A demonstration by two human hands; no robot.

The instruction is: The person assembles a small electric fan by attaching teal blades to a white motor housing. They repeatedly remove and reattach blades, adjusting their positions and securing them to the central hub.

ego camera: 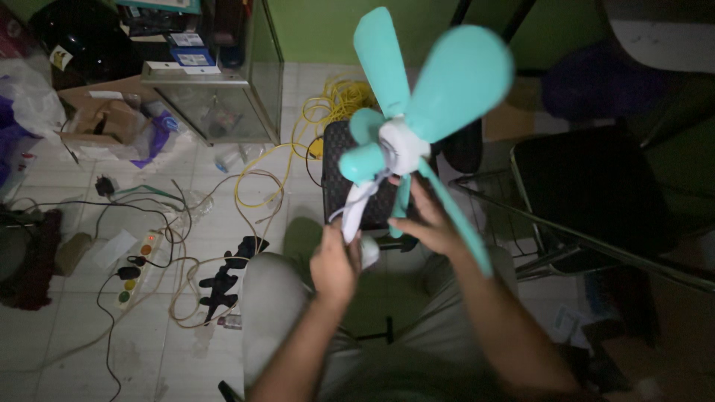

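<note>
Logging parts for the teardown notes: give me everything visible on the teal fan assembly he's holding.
The fan assembly has teal blades that look like plastic, fanning out from a white hub; two broad blades point up, and one long narrow one runs down to the right, motion-blurred. A teal rounded cap sits at the hub's lower left. A white stem with thin wires runs down from the hub. It is held up above the lap; the left hand grips the stem and the right hand touches it just below the hub.

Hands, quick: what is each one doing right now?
Left hand: closed around the white stem of the teal fan.
Right hand: fingers spread open, touching the fan below its hub.
</note>
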